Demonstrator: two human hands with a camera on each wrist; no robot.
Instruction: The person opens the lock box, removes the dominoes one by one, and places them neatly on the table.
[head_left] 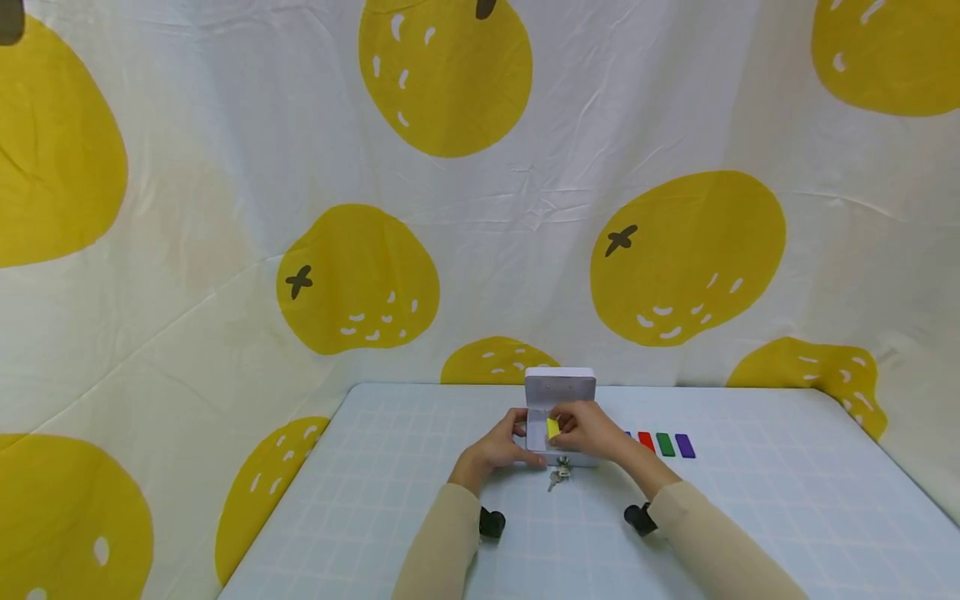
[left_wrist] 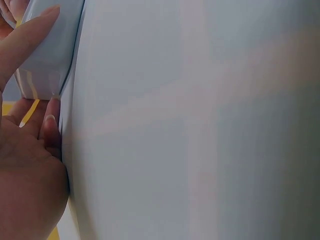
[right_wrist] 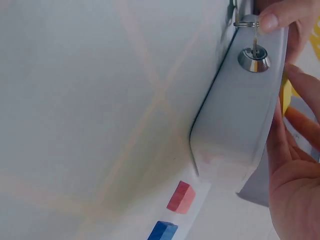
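Note:
A small white cash box stands on the table with its lid raised. My left hand holds its left side, with the thumb against the front wall and the other fingers at the side. My right hand is over the open box and pinches a yellow block between thumb and fingers. Part of that block shows behind the box rim in the right wrist view. A key sits in the front lock, and another key hangs from its ring.
Right of the box lie a red block, a green block and a purple block in a row. A blue block is partly hidden by the right arm in the head view. A fruit-patterned curtain hangs behind the table.

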